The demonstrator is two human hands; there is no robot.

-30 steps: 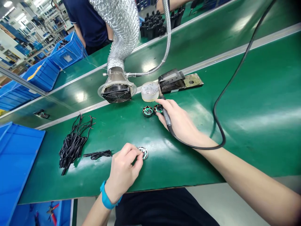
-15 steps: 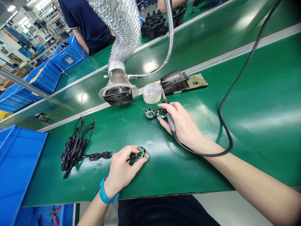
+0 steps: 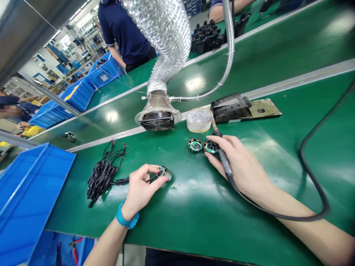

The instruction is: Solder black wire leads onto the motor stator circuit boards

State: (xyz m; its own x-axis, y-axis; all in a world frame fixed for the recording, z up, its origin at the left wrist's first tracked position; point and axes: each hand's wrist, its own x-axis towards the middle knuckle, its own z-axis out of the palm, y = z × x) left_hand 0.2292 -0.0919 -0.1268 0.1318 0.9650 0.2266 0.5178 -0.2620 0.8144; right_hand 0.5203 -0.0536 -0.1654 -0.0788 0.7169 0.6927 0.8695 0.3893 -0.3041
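My left hand (image 3: 144, 188) pinches a small round motor part (image 3: 165, 173) with a green circuit board, tilted so its metal side faces right. A black cable leads from it, under my fingers, toward a heap of black cables (image 3: 101, 177) with bared red ends. My right hand (image 3: 238, 162) is closed around a soldering iron (image 3: 225, 160), its tip up beside a round translucent tub (image 3: 199, 120). Thumb and forefinger of that hand also reach a second round part (image 3: 210, 147) on the bench. A third such part (image 3: 195, 145) sits just left of it.
A fume duct with a fan (image 3: 158, 120) hangs over the bench's back. Right of the tub lies a metal iron holder (image 3: 235, 107). A blue bin (image 3: 30, 188) stands at left, above a tray with red-handled pliers (image 3: 74, 249). A person (image 3: 124, 33) stands across the line.
My view has shifted, so the bench things sit further right. My left hand has tilted its round part and drawn it left, nearer the cables. The right hand stays by the second part.
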